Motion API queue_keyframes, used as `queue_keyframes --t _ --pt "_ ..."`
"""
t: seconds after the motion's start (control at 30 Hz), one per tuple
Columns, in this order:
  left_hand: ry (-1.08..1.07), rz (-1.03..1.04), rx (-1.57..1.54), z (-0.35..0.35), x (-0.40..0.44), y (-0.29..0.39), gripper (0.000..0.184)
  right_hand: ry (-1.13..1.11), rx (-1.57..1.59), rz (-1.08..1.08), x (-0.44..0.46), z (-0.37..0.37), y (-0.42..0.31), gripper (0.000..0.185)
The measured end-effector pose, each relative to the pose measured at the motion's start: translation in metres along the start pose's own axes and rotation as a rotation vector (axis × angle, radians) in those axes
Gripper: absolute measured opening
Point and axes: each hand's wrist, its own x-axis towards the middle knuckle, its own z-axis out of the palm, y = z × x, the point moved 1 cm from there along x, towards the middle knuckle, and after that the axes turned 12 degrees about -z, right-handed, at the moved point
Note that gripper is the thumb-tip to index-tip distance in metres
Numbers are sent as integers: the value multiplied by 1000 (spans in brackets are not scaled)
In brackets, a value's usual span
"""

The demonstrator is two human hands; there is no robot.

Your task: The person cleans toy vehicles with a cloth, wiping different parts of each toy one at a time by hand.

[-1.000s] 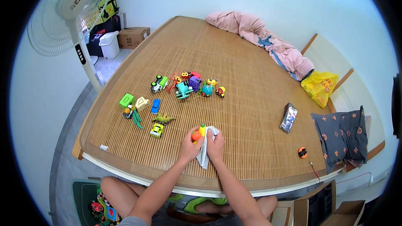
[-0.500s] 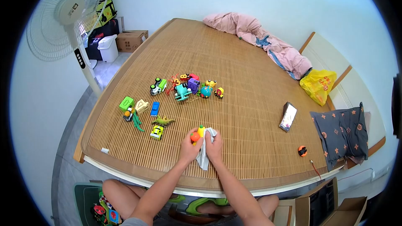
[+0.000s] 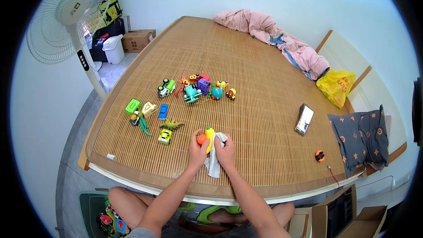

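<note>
My left hand (image 3: pixel 198 151) is closed round a long yellow toy fruit with a green tip (image 3: pixel 209 137), perhaps a banana. A small orange-red toy, like a tomato (image 3: pixel 201 139), sits against it at the same fingers. In my right hand (image 3: pixel 226 152) a pale grey-white cloth (image 3: pixel 213 167) is gripped; it touches the yellow toy's right side and hangs down toward the mat. Left of my hands are a yellow-green toy car (image 3: pixel 165 136) and a spiky green toy dinosaur (image 3: pixel 171 124).
Several toys lie farther up the bamboo mat (image 3: pixel 264 105), among them a teal plane (image 3: pixel 192 93) and a blue car (image 3: pixel 163 112). A phone-like box (image 3: pixel 304 119) and an orange-black round thing (image 3: pixel 319 156) lie at right. A green tub (image 3: pixel 88 211) stands below the edge.
More of the yellow toy shows above my fingers, and the orange-red toy has shifted slightly left and up. The cloth stays in my right hand. The view has tilted a little.
</note>
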Motion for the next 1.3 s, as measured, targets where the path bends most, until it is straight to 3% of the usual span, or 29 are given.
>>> queue_keyframes --t 0.2,0.6,0.67,0.97,1.3 --pt "12 -70 -141 4 -3 10 41 45 9 -13 0 3 0 15" --pt "-26 -36 112 3 -5 16 41 138 51 -9 2 2 5 17" --pt "-57 -101 -50 3 -5 14 40 135 33 -30 1 2 2 17" --pt "21 -118 -247 2 -3 16 43 13 -14 -46 -1 0 -11 13" --pt "-36 -30 -52 3 1 12 53 75 -18 -51 -1 3 -2 15"
